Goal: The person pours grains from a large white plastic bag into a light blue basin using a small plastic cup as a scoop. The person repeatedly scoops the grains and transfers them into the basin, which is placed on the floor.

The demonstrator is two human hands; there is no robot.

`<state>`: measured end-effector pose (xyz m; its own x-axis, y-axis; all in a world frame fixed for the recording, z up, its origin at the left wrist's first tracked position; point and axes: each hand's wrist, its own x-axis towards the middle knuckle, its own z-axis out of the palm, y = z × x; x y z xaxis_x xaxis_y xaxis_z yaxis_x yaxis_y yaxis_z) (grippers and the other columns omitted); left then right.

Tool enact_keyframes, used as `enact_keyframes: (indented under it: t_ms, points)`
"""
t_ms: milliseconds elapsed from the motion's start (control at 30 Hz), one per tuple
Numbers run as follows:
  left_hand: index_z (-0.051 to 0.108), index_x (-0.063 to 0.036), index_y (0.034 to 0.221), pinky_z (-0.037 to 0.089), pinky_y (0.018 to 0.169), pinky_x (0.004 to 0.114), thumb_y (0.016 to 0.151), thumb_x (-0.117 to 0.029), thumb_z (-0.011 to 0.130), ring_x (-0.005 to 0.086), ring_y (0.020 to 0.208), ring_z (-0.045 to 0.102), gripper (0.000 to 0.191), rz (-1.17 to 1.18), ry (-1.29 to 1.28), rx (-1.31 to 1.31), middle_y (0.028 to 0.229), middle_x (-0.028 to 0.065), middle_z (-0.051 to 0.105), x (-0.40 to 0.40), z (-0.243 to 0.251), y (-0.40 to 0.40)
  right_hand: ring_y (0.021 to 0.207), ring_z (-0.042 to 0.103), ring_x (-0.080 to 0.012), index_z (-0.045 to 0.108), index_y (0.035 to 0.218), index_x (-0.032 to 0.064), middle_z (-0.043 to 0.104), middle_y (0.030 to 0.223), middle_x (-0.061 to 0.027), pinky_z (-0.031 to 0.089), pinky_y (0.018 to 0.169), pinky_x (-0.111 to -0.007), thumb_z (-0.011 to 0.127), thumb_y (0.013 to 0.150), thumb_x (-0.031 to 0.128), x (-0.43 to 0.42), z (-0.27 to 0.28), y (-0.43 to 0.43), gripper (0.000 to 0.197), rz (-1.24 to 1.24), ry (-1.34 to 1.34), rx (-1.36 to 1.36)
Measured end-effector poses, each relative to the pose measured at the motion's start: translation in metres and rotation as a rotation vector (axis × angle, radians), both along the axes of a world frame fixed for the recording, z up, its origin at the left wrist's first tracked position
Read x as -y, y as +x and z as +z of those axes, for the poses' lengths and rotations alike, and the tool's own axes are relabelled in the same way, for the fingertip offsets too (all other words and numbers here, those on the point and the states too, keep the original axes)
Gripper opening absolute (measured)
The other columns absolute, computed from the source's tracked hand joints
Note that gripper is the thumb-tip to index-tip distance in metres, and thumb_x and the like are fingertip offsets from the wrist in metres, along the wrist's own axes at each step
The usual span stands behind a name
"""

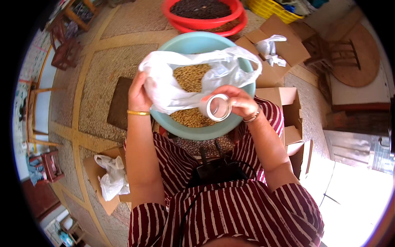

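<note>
A thin white plastic bag [162, 81] is spread over a light blue plastic basin [172, 40], its mouth a wide loop. My left hand [138, 92] grips the bag's left side at the basin's rim. In my right hand [239, 103] is a pale ring-shaped cylinder [219, 107], perhaps a cup or a tape roll, one round end facing me. The right fingers also lie at the bag's near edge; whether they pinch it is hard to tell. Tan grains or beans [193, 77] cover the basin's bottom, partly hidden by the bag.
Beyond stand stacked red basins [200, 23] with dark material. A yellow plastic basket [268, 10] is at the far right. Cardboard boxes [291, 115] stand to my right, one with a knotted plastic bag [270, 49]. On my left, another box [95, 173] holds white bags [112, 177].
</note>
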<state>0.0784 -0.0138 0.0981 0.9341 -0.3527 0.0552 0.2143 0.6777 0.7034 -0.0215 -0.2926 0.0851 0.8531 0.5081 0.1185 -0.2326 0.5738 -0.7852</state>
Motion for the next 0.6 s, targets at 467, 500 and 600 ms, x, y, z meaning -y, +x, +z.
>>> enact_keyframes:
  t_ms: [467,500,600]
  points:
    - [0.038,-0.001,0.124,0.037,0.095,0.041,0.088,-0.03,0.045,0.0268,0.113,0.046,0.047,0.144,-0.015,-0.112,0.122,0.0128,0.047,-0.009,-0.012,-0.03,0.089,0.058,-0.0241,0.058,0.106,0.0036,0.061,0.097,-0.013,0.045,0.079,-0.032,0.066,0.069,0.036,-0.019,-0.083,0.01,0.05,-0.001,-1.242,0.26]
    - [0.038,-0.0009,0.125,0.037,0.095,0.041,0.088,-0.03,0.045,0.0269,0.113,0.045,0.047,0.148,-0.011,-0.103,0.122,0.0129,0.046,-0.009,-0.011,-0.035,0.09,0.058,-0.0254,0.057,0.106,0.0037,0.061,0.097,-0.0126,0.045,0.08,-0.033,0.066,0.069,0.037,-0.019,-0.085,0.011,0.051,-0.029,-1.272,0.299]
    - [0.038,-0.0013,0.125,0.035,0.097,0.043,0.089,-0.028,0.042,0.0278,0.115,0.043,0.045,0.156,-0.017,-0.082,0.124,0.0137,0.045,-0.014,-0.012,-0.047,0.092,0.057,-0.0279,0.056,0.106,0.0025,0.06,0.099,-0.0138,0.044,0.082,-0.033,0.066,0.069,0.038,-0.012,-0.082,0.011,0.052,-0.199,-1.267,0.242]
